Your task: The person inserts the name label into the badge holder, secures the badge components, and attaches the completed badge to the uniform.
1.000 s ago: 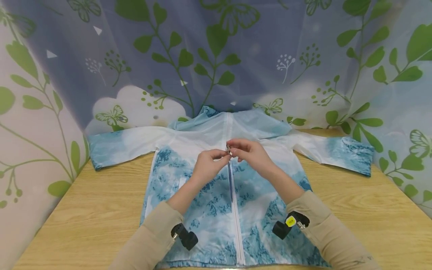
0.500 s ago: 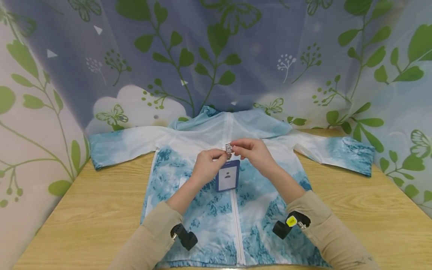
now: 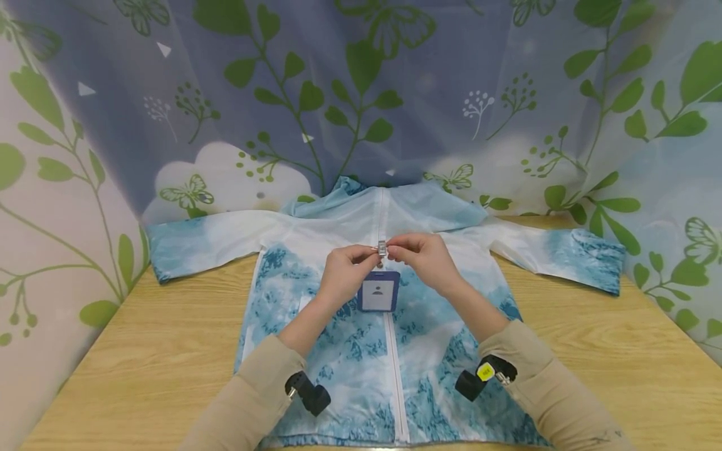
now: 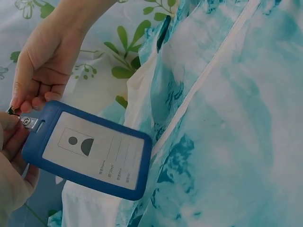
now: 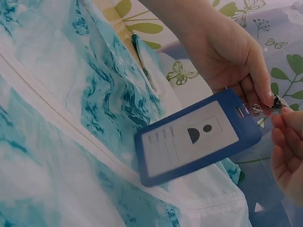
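Note:
A blue-framed badge holder [image 3: 378,294] with a white card hangs below both hands, in front of the jacket's zipper [image 3: 393,376]. Its small metal clip [image 3: 382,248] sits between the fingertips. My left hand [image 3: 345,275] pinches the clip from the left with thumb and index finger. From the other side, my right hand [image 3: 425,262] pinches the same clip. A clear strap [image 4: 29,122] joins holder and clip in the left wrist view. In the right wrist view the card [image 5: 189,137] faces the camera, and the fingers partly hide the clip.
A blue and white hooded jacket [image 3: 333,401] lies spread on the wooden table [image 3: 152,351], sleeves out to both sides. Behind it hangs a leaf-and-butterfly patterned curtain [image 3: 423,81], which also lines both sides.
The badge holder has turned from edge-on to show its card face, then tilted slightly. The metal clip has come into sight between the fingers. Both hands stay almost in place.

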The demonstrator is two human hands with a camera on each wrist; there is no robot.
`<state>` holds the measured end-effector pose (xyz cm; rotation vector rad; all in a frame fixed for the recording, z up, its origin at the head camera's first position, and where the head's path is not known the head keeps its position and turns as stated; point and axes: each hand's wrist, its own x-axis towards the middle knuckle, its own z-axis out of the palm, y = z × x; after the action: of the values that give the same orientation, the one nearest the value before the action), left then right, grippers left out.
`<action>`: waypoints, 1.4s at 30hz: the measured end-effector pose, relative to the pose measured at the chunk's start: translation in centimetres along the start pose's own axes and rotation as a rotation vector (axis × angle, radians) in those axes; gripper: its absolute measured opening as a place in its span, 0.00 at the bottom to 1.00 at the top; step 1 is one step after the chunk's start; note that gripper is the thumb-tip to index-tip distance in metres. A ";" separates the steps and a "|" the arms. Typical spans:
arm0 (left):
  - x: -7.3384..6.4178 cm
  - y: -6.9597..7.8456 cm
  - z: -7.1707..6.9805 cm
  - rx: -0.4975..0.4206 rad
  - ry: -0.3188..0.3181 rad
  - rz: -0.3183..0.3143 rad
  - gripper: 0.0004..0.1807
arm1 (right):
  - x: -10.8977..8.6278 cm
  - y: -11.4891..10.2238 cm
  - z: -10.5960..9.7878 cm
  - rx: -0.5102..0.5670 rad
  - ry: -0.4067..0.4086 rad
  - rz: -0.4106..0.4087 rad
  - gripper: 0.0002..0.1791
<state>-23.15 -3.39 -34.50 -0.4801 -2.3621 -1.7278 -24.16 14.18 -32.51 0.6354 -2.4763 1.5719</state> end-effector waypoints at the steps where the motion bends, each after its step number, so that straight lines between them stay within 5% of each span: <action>1: 0.0 0.0 0.0 -0.001 0.007 0.001 0.10 | 0.0 0.0 0.1 -0.016 0.005 -0.020 0.11; 9: -0.1 0.0 0.0 -0.047 0.037 -0.039 0.10 | -0.1 0.5 0.6 -0.292 0.080 -0.310 0.08; 12: 0.1 0.0 0.1 -0.033 0.051 -0.027 0.10 | -0.1 0.2 0.6 -0.242 0.068 -0.223 0.10; 18: 0.3 -0.1 0.1 -0.004 0.069 -0.001 0.10 | 0.3 -0.5 0.0 -0.010 -0.056 0.106 0.15; 22: 0.2 0.0 0.1 0.005 0.049 0.001 0.10 | 0.4 -0.8 -0.3 0.126 -0.112 0.229 0.15; 31: 0.1 -0.2 -0.4 0.000 -0.005 0.067 0.14 | 0.3 -1.2 -0.3 0.284 -0.146 0.340 0.12; 42: -0.1 -0.1 -0.3 0.037 -0.022 0.095 0.14 | 0.2 -1.4 -0.2 0.374 -0.135 0.337 0.11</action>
<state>-23.13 -3.69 -34.51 -0.5979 -2.3417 -1.6427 -23.73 13.80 -31.20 0.3897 -2.5035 2.2194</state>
